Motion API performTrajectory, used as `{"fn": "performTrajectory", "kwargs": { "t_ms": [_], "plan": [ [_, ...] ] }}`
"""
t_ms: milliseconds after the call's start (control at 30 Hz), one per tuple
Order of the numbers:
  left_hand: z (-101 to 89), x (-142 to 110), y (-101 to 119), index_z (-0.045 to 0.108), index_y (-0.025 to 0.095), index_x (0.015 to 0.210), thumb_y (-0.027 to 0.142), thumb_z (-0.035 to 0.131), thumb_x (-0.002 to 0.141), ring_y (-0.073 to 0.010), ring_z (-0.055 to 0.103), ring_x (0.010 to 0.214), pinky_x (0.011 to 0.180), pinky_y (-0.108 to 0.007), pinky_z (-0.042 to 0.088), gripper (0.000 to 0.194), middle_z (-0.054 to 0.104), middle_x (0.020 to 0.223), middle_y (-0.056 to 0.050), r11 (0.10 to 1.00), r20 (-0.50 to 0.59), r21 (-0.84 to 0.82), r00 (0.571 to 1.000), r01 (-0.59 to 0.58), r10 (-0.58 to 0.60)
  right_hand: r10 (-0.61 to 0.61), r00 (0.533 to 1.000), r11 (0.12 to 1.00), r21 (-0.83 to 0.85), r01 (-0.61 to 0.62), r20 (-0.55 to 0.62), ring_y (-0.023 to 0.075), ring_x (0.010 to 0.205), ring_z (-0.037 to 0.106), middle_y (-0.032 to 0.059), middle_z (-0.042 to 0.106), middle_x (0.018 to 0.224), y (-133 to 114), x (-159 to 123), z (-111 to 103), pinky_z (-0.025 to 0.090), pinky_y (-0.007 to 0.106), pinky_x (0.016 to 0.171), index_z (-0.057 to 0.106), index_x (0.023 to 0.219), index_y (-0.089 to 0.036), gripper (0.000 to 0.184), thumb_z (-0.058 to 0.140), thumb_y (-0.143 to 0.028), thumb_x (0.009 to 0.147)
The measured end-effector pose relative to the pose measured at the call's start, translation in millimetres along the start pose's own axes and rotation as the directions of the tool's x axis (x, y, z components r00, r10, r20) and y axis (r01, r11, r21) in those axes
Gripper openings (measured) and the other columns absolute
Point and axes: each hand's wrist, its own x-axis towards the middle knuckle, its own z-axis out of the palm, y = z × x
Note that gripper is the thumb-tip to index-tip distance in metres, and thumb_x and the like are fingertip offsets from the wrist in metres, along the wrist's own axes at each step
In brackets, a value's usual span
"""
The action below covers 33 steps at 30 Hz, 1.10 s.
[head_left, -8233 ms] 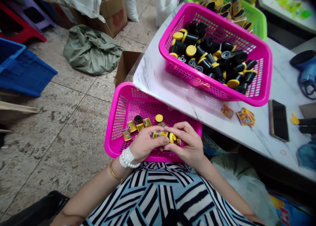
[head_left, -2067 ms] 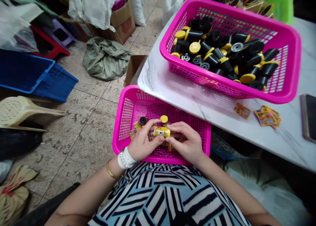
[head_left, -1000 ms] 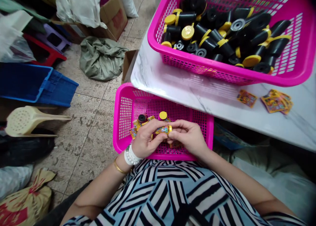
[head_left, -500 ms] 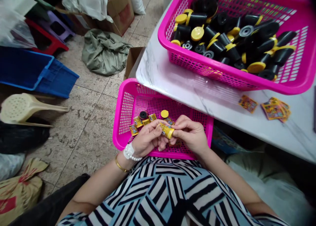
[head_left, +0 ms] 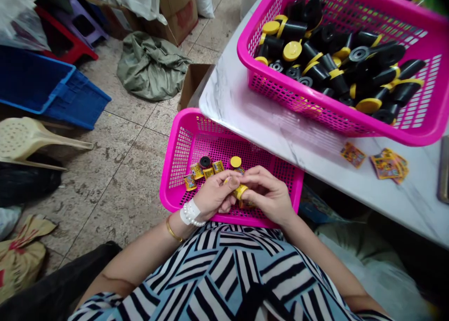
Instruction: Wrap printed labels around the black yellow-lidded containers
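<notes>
- Okay, so the left hand (head_left: 213,193) is holding its grip clamped on a small yellow tube (head_left: 240,191), thumb lying across the top.
- Meanwhile the right hand (head_left: 271,195) is pinching the tube's other end, so both grips are holding that one piece.
- That tube is hanging over a lower pink basket (head_left: 166,185), tilting, right end a bit down, a good part of it hiding behind fingers.
- Inside that basket, some yellow labelled pieces (head_left: 197,171) are lying around a black round piece (head_left: 205,161), and a yellow round cap (head_left: 235,161) is sitting just beyond the hands.
- The basket is sitting right by the person's patterned clothing (head_left: 224,283), its far side partly disappearing behind the table (head_left: 224,96) edge.
- Up on the table, an upper pink basket (head_left: 315,99) is holding a jumbled heap of black tubes with yellow caps (head_left: 339,83).
- In front of it, a loose card (head_left: 352,154) is lying near a small overlapping pile of cards (head_left: 390,165), and a phone (head_left: 444,169) is resting farther right.
- Over left, a blue crate (head_left: 77,101) is sitting near a cream stool (head_left: 21,136).
</notes>
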Motion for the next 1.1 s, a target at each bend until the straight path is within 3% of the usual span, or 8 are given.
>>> {"fn": "performTrajectory", "kwargs": {
  "t_ms": [167, 267, 400, 533, 600, 800, 900, 1100],
  "plan": [
    [-1.4, 0.5, 2.6, 0.057, 0.017, 0.097, 0.052, 0.070, 0.082, -0.0028, 0.035, 0.026, 0.029, -0.014, 0.029, 0.041, 0.062, 0.054, 0.004, 0.992, 0.137, -0.116, 0.990, 0.054, -0.038, 0.083, 0.984, 0.983, 0.178, -0.055, -0.155, 0.0118, 0.066, 0.063, 0.0017, 0.060, 0.086, 2.7, -3.3, 4.7, 0.059, 0.027, 0.057, 0.075, 0.080, -0.023, 0.008, 0.079, -0.030, 0.079],
    [-1.0, 2.2, 2.6, 0.052, 0.018, 0.082, 0.050, 0.072, 0.080, -0.0022, 0.029, 0.024, 0.027, -0.013, 0.024, 0.038, 0.054, 0.045, 0.008, 0.998, 0.057, -0.067, 0.998, 0.017, -0.013, 0.143, 0.977, 0.967, 0.235, -0.104, -0.159, 0.0089, 0.059, 0.061, 0.0016, 0.057, 0.091, 5.3, -6.8, 8.0, 0.057, 0.024, 0.050, 0.072, 0.086, -0.023, 0.009, 0.077, -0.029, 0.081],
    [3.9, 5.3, 1.4, 0.049, 0.018, 0.074, 0.057, 0.076, 0.073, -0.0011, 0.028, 0.025, 0.027, -0.012, 0.021, 0.048, 0.049, 0.041, 0.010, 1.000, -0.096, -0.011, 0.995, -0.006, 0.004, 0.044, 0.995, 0.997, 0.065, -0.039, -0.086, 0.0142, 0.082, 0.065, 0.0045, 0.059, 0.100, 4.1, -8.5, 9.5, 0.059, 0.024, 0.060, 0.074, 0.102, -0.025, 0.029, 0.082, -0.023, 0.075],
    [8.0, 4.5, 4.0, 0.055, 0.017, 0.083, 0.059, 0.073, 0.074, -0.0029, 0.034, 0.026, 0.028, -0.013, 0.025, 0.047, 0.055, 0.045, 0.006, 0.999, -0.070, -0.020, 0.997, 0.037, -0.038, 0.080, 0.986, 0.979, 0.199, -0.050, -0.147, 0.0095, 0.064, 0.063, 0.0008, 0.055, 0.089, 2.8, -10.6, 10.3, 0.061, 0.023, 0.052, 0.074, 0.085, -0.023, 0.005, 0.077, -0.024, 0.081],
    [7.8, 3.5, 5.4, 0.055, 0.017, 0.088, 0.056, 0.074, 0.074, -0.0038, 0.035, 0.025, 0.027, -0.014, 0.026, 0.045, 0.057, 0.046, 0.006, 0.999, -0.049, 0.003, 0.997, 0.052, -0.052, 0.157, 0.984, 0.943, 0.310, -0.123, -0.086, 0.0077, 0.058, 0.063, 0.0014, 0.054, 0.095, 2.5, -11.9, 11.7, 0.062, 0.024, 0.049, 0.073, 0.089, -0.023, 0.010, 0.077, -0.029, 0.081],
    [6.5, -2.9, 4.4, 0.049, 0.021, 0.079, 0.063, 0.061, 0.082, -0.0038, 0.023, 0.025, 0.027, -0.015, 0.018, 0.043, 0.050, 0.042, 0.008, 0.978, -0.106, 0.194, 0.993, 0.073, -0.053, 0.120, 0.992, 0.925, 0.357, -0.128, 0.046, 0.0079, 0.062, 0.066, 0.0025, 0.054, 0.097, -3.4, -12.6, 18.1, 0.063, 0.023, 0.054, 0.074, 0.086, -0.021, 0.016, 0.081, -0.033, 0.077],
    [1.6, -6.2, 7.8, 0.055, 0.021, 0.079, 0.068, 0.057, 0.082, -0.0088, 0.037, 0.030, 0.030, -0.019, 0.028, 0.046, 0.048, 0.045, 0.007, 0.892, -0.210, 0.451, 0.967, -0.036, 0.146, 0.081, 0.996, 0.902, 0.423, -0.087, 0.031, 0.0064, 0.060, 0.065, 0.0023, 0.056, 0.097, -3.2, -10.2, 20.7, 0.062, 0.020, 0.051, 0.074, 0.083, -0.018, 0.020, 0.084, -0.032, 0.073],
    [-6.6, -4.2, 15.2, 0.065, 0.023, 0.071, 0.070, 0.063, 0.074, -0.0157, 0.050, 0.049, 0.044, -0.025, 0.042, 0.048, 0.056, 0.058, 0.001, 0.796, -0.092, 0.594, 0.973, -0.116, 0.210, -0.009, 0.999, 0.881, 0.473, -0.008, 0.034, 0.0053, 0.061, 0.064, 0.0008, 0.058, 0.093, 5.7, -5.0, 19.8, 0.060, 0.017, 0.055, 0.077, 0.077, -0.018, 0.024, 0.090, -0.030, 0.062]
  ]
}}
